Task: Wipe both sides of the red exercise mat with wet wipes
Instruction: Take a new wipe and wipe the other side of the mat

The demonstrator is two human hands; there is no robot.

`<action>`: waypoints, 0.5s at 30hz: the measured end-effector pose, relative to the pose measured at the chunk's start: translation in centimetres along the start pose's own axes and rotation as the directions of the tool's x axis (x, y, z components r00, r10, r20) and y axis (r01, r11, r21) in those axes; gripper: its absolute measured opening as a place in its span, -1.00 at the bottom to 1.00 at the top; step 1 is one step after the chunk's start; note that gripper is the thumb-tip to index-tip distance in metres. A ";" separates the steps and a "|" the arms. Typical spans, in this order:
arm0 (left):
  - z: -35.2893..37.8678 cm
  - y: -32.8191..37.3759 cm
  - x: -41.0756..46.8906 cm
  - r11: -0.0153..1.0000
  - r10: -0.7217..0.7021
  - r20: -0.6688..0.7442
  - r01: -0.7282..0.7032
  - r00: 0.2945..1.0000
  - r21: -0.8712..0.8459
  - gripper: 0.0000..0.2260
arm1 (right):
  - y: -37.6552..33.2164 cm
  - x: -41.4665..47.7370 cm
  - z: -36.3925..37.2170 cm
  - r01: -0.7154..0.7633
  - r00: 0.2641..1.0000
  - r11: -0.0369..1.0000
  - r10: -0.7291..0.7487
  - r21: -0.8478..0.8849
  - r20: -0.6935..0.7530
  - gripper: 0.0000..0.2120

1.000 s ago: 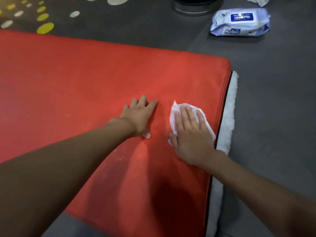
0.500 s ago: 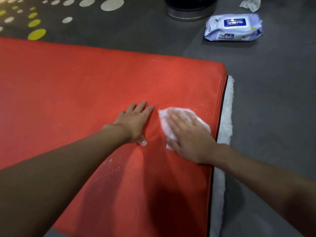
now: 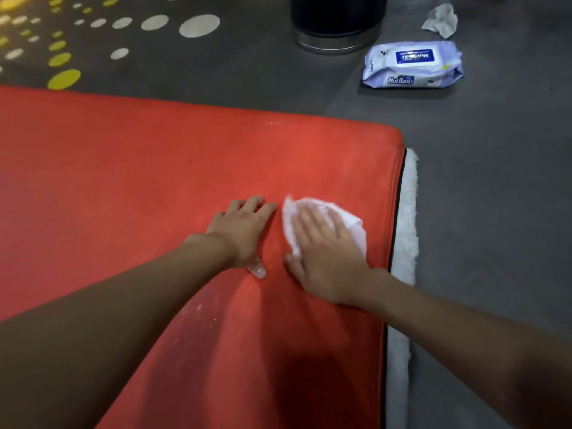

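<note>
The red exercise mat (image 3: 154, 168) lies flat on the grey floor and fills the left and middle of the view. My left hand (image 3: 243, 232) rests palm down on the mat with its fingers spread, holding nothing. Just to its right, my right hand (image 3: 325, 255) presses a white wet wipe (image 3: 353, 224) flat against the mat near its right edge; the hand is blurred and covers most of the wipe. A faint patch of white specks (image 3: 198, 308) shows on the mat beside my left forearm.
A white fluffy strip (image 3: 407, 230) runs along the mat's right edge. On the floor beyond lie a pack of wet wipes (image 3: 413, 65), a crumpled used wipe (image 3: 441, 20) and a dark round bin (image 3: 337, 23). Carpet with pale and yellow dots (image 3: 63, 78) lies at the far left.
My right hand has slid the wipe left, towards my left hand, away from the mat's right edge. My left hand has stayed put. The view has tilted down slightly.
</note>
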State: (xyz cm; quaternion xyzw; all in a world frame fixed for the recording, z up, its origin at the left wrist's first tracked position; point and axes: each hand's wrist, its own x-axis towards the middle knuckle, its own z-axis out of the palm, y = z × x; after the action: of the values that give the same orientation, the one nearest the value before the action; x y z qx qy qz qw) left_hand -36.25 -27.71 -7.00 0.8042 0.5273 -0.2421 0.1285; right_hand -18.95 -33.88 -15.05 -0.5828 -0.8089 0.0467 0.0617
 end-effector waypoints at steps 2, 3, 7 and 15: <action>-0.9 -0.9 0.6 0.999 0.030 -0.015 -0.030 0.999 -0.031 0.04 | 1.3 0.5 -0.5 0.073 0.997 0.997 -0.073 0.006 0.003 -0.28; -1.4 -1.4 1.1 0.998 0.038 -0.035 -0.039 0.999 -0.038 -0.01 | 2.2 1.5 -0.7 -0.015 0.999 1.000 0.016 0.011 -0.028 -0.28; -3.0 -2.1 3.8 0.996 0.009 0.054 -0.004 0.999 -0.088 0.26 | 0.2 2.1 -0.7 -0.213 0.977 0.977 0.213 0.008 -0.012 -0.30; -2.6 -2.3 6.7 0.959 0.015 0.113 0.018 0.993 -0.284 0.19 | 1.7 3.9 -1.9 -0.364 0.921 0.929 0.369 -0.062 0.123 -0.26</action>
State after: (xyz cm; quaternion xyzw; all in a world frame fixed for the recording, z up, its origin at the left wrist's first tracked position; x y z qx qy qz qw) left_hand -35.51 -20.30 -8.16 0.7619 0.5491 -0.2095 0.2723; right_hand -18.26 -29.61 -13.26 -0.7205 -0.6886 0.0809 -0.0131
